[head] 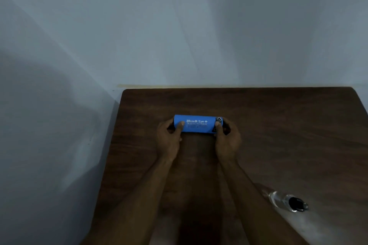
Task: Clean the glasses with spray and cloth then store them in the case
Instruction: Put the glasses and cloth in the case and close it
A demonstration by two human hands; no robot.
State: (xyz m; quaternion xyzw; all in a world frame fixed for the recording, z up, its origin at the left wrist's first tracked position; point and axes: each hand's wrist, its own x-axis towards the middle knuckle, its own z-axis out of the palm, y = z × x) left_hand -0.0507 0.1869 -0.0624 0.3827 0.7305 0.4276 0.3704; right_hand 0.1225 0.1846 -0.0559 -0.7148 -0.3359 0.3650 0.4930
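A person's left hand (169, 137) grips the left end of a blue glasses case (197, 124), thumb laid on its top and fingers curled round behind, at a dark wooden table (278, 125) set against a pale wall (179, 36). The case, lettered in white, lies lengthwise on the tabletop. At the case's right end, the right hand (227, 139) clasps it likewise, thumb beside a patterned patch. Well right of the case, nearer the person, rests a clear spray bottle (288, 202) with a black cap.
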